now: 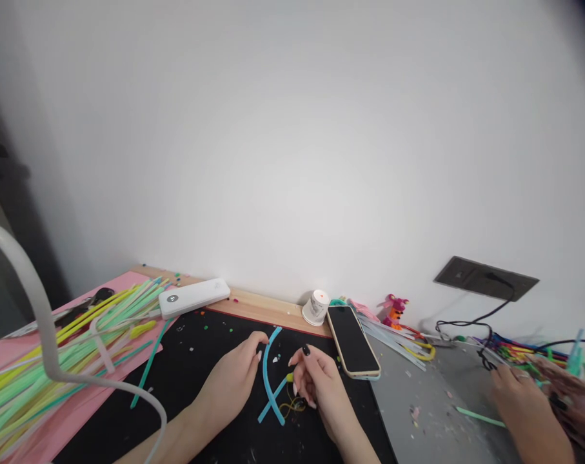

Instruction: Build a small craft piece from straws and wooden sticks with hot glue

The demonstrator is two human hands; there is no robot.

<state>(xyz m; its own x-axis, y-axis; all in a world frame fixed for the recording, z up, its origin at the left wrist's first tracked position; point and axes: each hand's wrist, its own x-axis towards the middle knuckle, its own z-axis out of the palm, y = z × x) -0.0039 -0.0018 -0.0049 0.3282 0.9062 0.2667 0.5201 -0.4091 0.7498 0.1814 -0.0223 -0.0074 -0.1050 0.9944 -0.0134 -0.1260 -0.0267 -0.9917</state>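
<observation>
A long blue pipe cleaner [267,380] lies bowed on the black mat, crossed near its lower end by a shorter blue pipe cleaner [271,406]. My left hand [234,374] is just left of the bow's upper part, thumb and forefinger bent together; what they hold, if anything, is hidden. On the other side my right hand [321,383] has its fingers curled in, close to a small yellow piece [289,377] at the shorter stem's upper end. I cannot make out anything in its grip. Thin brownish strands [295,406] lie beneath that hand.
Many pastel pipe cleaners [103,341] cover a pink sheet [55,425] at left, with a white power bank [195,298] and cable. A paper cup [316,308] and phone [354,341] stand behind my right hand. Another person's hand [529,409] works at far right.
</observation>
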